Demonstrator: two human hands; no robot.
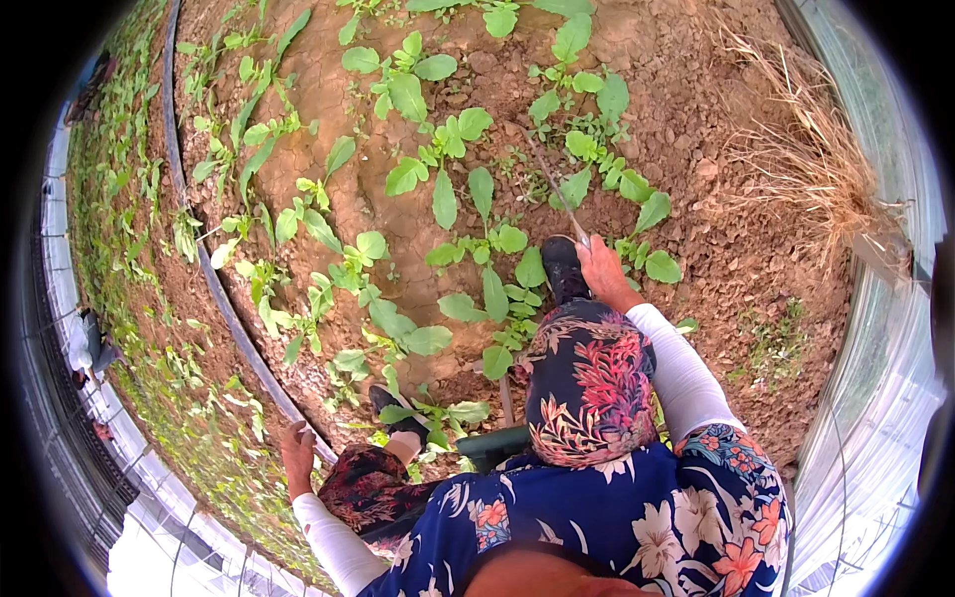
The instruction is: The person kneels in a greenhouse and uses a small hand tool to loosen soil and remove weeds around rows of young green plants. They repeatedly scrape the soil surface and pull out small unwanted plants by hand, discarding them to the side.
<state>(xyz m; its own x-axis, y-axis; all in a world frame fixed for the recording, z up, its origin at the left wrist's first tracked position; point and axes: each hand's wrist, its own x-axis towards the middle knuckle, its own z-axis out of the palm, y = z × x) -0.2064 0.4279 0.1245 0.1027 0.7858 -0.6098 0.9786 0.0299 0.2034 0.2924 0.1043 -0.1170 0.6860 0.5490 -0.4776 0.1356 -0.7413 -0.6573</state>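
Observation:
My right hand [604, 274] is closed on the near end of a thin rod-like hand tool [553, 179], just beyond my dark shoe [565, 267]. The tool's far end rests at the soil among small weeds [531, 186], between two rows of leafy green seedlings [448, 142]. My left hand [298, 457] is off to the lower left beside the black irrigation hose [257, 358], its fingers curled; whether it holds anything is unclear. Beneath me shows part of a dark green low seat [492, 446]. Broad-leaved plants [399, 328] grow between my feet.
Dry straw-like grass [828, 157] lies at the right by the clear plastic greenhouse wall [858, 395]. Clumps of low weeds [776, 343] grow on the right soil. Denser plants cover the ground left of the hose. A person [88, 343] is at the far left edge.

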